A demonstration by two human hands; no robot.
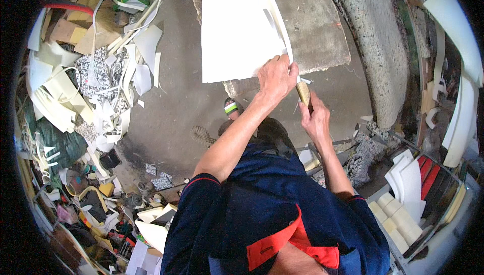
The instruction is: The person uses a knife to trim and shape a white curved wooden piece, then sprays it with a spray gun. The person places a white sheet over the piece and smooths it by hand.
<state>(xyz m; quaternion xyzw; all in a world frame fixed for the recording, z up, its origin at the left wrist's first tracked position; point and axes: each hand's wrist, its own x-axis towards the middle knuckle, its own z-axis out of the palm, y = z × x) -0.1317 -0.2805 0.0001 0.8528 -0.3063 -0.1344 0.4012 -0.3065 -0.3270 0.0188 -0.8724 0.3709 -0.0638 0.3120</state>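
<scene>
A large white sheet lies on a worn grey board, with a narrow white strip along its right edge. My left hand is closed on the lower right corner of the sheet and the strip. Just to its right, my right hand grips a wooden-handled tool, probably a knife, angled up toward that corner; its working end is small and hard to make out.
Piles of white offcuts and cardboard lie at the left, more clutter at lower left. A long rolled speckled pad stands right of the board. White sheets and foam blocks are at the right.
</scene>
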